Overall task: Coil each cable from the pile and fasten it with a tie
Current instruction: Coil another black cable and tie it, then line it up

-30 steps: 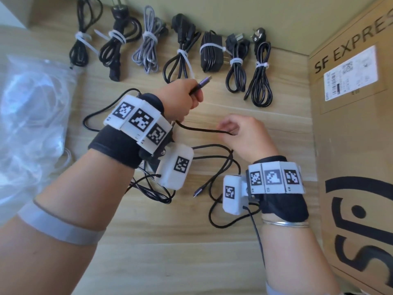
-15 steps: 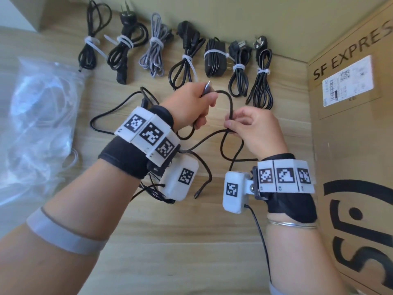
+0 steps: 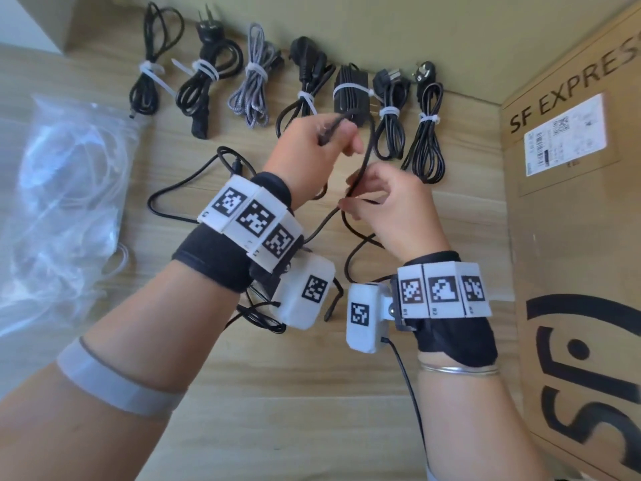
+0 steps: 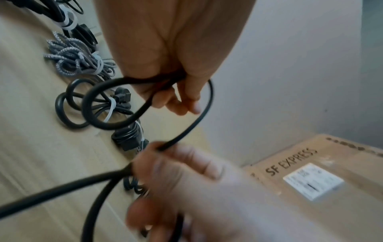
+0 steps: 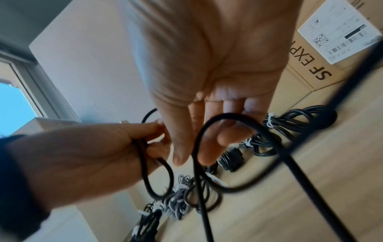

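**Spotter:** Far left, the clear plastic bag (image 3: pixel 62 189) that seems to hold the spare ties lies on the wooden surface (image 3: pixel 312 411). You haven't taken a tie for this cable yet. Along the wall, seven tied bundles (image 3: pixel 255 69) are lined up, so most of the job looks finished.

**Checker:** And what's in your hands?

**Spotter:** Your left hand (image 3: pixel 308 144) is curled into a fist round the black cable (image 3: pixel 366 151). The plug tip pokes out above the knuckles and a small loop hangs below. A second ago that fist held only the plug end, with no loop showing. The cable's slack trails down to the loose tangle (image 3: pixel 256 317) under your wrists.

**Checker:** What changes on the right?

**Spotter:** A second ago your right hand (image 3: pixel 392 203) was low, pinching the cable down near the surface. It has now risen to just beside the left hand. Thumb and forefinger pinch the cable while the other fingers stay loosely bent. The cable now arches from your fist over to that pinch.

**Checker:** Meaning?

**Spotter:** I judge you're feeding a fresh turn into the coil. Pass that arch into the left fist, then draw up more slack. Plenty of cable is still uncoiled, so the tie comes later. Watch that the slack doesn't snag on the tangle. The SF Express cardboard box (image 3: pixel 572 237) stands at the far right, well clear.
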The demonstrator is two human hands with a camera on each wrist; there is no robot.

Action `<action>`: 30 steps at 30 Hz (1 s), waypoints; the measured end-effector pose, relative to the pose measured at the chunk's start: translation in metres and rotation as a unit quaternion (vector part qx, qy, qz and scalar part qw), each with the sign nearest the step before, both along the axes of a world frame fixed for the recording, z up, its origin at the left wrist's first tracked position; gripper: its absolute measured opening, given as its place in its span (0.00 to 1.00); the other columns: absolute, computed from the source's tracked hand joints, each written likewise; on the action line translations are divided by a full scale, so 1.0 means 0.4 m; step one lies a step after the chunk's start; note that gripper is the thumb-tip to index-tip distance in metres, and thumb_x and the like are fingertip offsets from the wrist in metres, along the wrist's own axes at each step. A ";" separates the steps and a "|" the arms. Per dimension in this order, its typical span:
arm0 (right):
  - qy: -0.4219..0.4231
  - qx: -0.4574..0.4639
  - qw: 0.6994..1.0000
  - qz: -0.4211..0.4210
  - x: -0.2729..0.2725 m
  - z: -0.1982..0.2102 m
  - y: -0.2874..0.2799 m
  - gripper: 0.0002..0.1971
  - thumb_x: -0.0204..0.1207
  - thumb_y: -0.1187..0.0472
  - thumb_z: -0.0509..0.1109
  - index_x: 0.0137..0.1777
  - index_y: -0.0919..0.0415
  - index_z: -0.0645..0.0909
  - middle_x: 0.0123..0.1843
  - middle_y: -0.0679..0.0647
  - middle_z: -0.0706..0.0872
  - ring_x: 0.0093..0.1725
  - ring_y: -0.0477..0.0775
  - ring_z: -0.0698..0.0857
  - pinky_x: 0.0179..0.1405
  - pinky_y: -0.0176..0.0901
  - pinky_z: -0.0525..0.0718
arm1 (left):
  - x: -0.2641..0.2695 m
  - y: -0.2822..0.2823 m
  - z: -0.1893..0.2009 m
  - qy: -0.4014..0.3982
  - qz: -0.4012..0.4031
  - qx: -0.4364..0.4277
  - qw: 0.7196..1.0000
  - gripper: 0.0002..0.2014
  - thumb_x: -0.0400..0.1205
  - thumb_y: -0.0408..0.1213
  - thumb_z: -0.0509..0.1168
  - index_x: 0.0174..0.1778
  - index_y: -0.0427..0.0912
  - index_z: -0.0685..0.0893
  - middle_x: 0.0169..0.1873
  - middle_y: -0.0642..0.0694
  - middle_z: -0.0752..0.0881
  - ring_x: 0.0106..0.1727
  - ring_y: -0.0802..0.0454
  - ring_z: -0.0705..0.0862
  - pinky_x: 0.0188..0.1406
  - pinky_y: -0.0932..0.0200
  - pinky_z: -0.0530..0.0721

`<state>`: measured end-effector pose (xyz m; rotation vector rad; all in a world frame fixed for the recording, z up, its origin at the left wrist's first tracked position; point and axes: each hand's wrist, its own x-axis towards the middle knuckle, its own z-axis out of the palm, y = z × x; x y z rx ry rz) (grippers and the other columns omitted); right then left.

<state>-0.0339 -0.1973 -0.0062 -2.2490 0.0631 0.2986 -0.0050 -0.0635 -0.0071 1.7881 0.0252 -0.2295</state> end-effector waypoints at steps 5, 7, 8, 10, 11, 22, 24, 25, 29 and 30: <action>0.004 -0.008 1.000 0.013 -0.014 -0.019 0.000 0.07 0.74 0.65 0.72 0.48 0.53 0.87 0.37 0.42 0.86 0.27 0.30 0.78 0.32 0.18 0.72 | 0.001 -0.005 0.010 0.098 0.000 -0.154 0.983 0.14 0.88 0.35 0.48 0.36 0.46 0.68 0.39 0.45 0.87 0.43 0.51 0.87 0.43 0.63 0.82; -0.027 -0.033 0.999 0.006 -0.008 -0.020 0.004 0.06 0.74 0.63 0.72 0.46 0.55 0.89 0.31 0.37 0.82 0.29 0.32 0.78 0.34 0.19 0.71 | -0.012 -0.017 0.002 0.090 -0.058 -0.161 0.981 0.10 0.87 0.36 0.50 0.40 0.45 0.72 0.36 0.45 0.87 0.42 0.49 0.86 0.49 0.52 0.84; -0.034 -0.038 0.999 0.006 -0.008 -0.018 0.007 0.06 0.74 0.63 0.72 0.46 0.56 0.90 0.31 0.36 0.82 0.31 0.35 0.79 0.36 0.18 0.71 | -0.016 -0.019 0.001 0.074 -0.077 -0.145 0.984 0.10 0.87 0.37 0.52 0.41 0.44 0.74 0.33 0.47 0.85 0.40 0.49 0.85 0.50 0.49 0.84; -0.029 -0.045 0.998 0.014 -0.011 -0.020 0.007 0.06 0.74 0.63 0.72 0.47 0.56 0.90 0.36 0.40 0.84 0.38 0.37 0.80 0.39 0.15 0.70 | -0.009 -0.013 -0.001 0.049 -0.059 -0.123 0.990 0.13 0.86 0.36 0.53 0.36 0.42 0.75 0.26 0.50 0.78 0.33 0.50 0.81 0.47 0.49 0.83; -0.013 -0.054 0.998 0.021 -0.015 -0.020 0.004 0.07 0.75 0.63 0.71 0.48 0.54 0.90 0.39 0.40 0.85 0.40 0.36 0.80 0.41 0.13 0.70 | -0.003 -0.011 0.005 0.052 -0.025 -0.128 0.990 0.15 0.87 0.35 0.52 0.34 0.42 0.73 0.24 0.51 0.75 0.29 0.52 0.79 0.44 0.50 0.84; 0.054 -0.155 0.983 0.079 -0.016 -0.042 -0.041 0.10 0.76 0.59 0.66 0.44 0.43 0.86 0.51 0.48 0.80 0.55 0.53 0.78 0.52 0.39 0.74 | 0.031 0.025 0.016 0.007 0.033 0.058 0.998 0.07 0.85 0.40 0.56 0.42 0.45 0.72 0.26 0.51 0.70 0.25 0.56 0.70 0.30 0.57 0.77; 0.001 -0.148 0.989 0.030 -0.010 -0.036 -0.048 0.13 0.74 0.68 0.63 0.41 0.49 0.86 0.49 0.51 0.82 0.48 0.50 0.78 0.44 0.31 0.69 | 0.027 0.028 0.004 0.037 -0.039 0.126 0.991 0.07 0.83 0.42 0.59 0.43 0.42 0.76 0.28 0.50 0.74 0.27 0.55 0.72 0.34 0.55 0.78; -0.025 -0.146 0.989 0.011 -0.005 -0.031 -0.050 0.13 0.74 0.69 0.63 0.42 0.52 0.86 0.49 0.52 0.83 0.46 0.50 0.79 0.44 0.32 0.70 | 0.022 0.029 0.000 0.059 -0.084 0.152 0.983 0.10 0.82 0.45 0.61 0.41 0.43 0.77 0.29 0.50 0.75 0.28 0.55 0.73 0.34 0.56 0.79; -0.054 -0.112 0.992 -0.017 0.007 -0.022 -0.038 0.12 0.75 0.70 0.64 0.42 0.54 0.85 0.44 0.48 0.86 0.47 0.48 0.82 0.49 0.37 0.78 | 0.004 0.008 0.002 0.099 -0.211 0.217 0.948 0.15 0.76 0.55 0.65 0.42 0.46 0.83 0.33 0.51 0.81 0.31 0.58 0.77 0.35 0.64 0.78; -0.055 -0.101 0.993 -0.020 0.010 -0.022 -0.032 0.12 0.75 0.71 0.64 0.42 0.54 0.84 0.43 0.46 0.85 0.48 0.47 0.82 0.48 0.35 0.77 | 0.001 -0.001 0.002 0.102 -0.222 0.229 0.942 0.15 0.75 0.56 0.67 0.44 0.46 0.83 0.35 0.52 0.82 0.34 0.58 0.78 0.36 0.66 0.77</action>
